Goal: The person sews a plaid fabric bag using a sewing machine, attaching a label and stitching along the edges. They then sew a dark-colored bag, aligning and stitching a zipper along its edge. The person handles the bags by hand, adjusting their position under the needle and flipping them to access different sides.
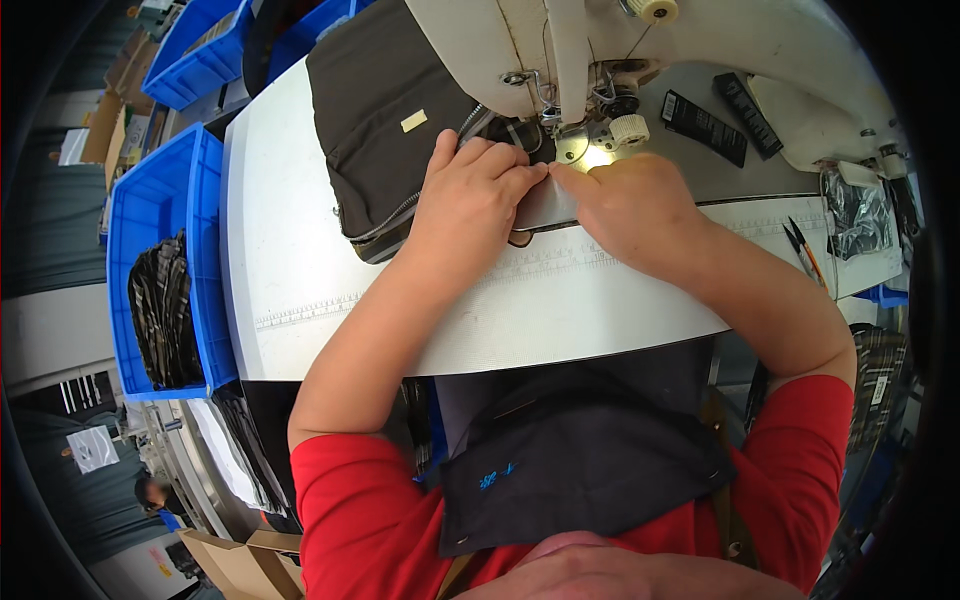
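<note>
A white sewing machine (500,50) fills the top centre, its needle area lit by a lamp. A dark brown fabric piece (370,160), with a pale yellow label and a silver zipper, lies left of the needle and reaches toward the presser foot. My left hand (475,200) grips the fabric beside the zipper, fingers bent. My right hand (635,210) is curled just in front of the needle plate (572,143), its index fingertip near my left thumb at the fabric edge; what it holds is hidden.
The white table (290,250) carries two black packets (705,128), pens (805,250) and a clear bag (855,215). A blue bin (210,300) of plaid cloth stands left, more bins (175,75) behind. Cardboard boxes (230,565) and a distant person (160,500) are at the lower left.
</note>
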Demonstrator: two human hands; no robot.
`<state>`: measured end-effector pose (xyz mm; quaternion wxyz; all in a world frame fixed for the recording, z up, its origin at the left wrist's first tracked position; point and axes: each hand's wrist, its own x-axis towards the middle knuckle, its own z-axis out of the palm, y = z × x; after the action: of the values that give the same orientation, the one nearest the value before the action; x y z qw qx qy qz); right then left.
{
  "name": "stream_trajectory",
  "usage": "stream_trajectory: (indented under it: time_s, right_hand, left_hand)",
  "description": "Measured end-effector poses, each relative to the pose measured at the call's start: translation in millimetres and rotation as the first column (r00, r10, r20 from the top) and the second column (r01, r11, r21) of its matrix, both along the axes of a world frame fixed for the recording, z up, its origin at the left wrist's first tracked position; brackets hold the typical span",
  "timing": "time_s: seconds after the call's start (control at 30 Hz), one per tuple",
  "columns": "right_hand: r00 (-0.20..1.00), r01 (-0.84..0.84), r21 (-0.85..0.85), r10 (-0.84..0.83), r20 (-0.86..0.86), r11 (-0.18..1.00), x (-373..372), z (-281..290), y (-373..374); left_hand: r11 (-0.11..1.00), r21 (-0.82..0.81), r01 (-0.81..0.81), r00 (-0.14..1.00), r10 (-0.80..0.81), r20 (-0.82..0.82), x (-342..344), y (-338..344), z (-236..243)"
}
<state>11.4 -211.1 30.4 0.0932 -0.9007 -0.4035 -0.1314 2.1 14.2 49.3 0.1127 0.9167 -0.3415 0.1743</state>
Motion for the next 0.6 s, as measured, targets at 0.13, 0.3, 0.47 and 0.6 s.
stream_trajectory:
  time_s: [0.13, 0.3, 0.47, 0.6]
  right_hand:
    - [1.0, -0.025, -0.081, 0.025, -0.003, 0.996, -2, 3, -1]
    - [0.998, -0.052, -0.091, 0.05, -0.024, 0.994, -1, 3, -1]
    - [0.998, -0.02, -0.13, 0.028, 0.064, 0.991, 0, -1, -1]
    - [0.994, -0.008, -0.085, 0.017, 0.111, 0.996, 3, -2, -1]
  left_hand:
    - [0.995, 0.035, 0.091, 0.995, -0.09, -0.035, 6, 9, 11]
    - [0.993, -0.015, 0.118, 0.982, -0.119, -0.144, 9, 16, 6]
    - [0.997, -0.016, 0.079, 0.982, -0.08, -0.171, 6, 11, 7]
    - [0.999, 0.021, 0.045, 0.988, -0.042, -0.148, 6, 7, 4]
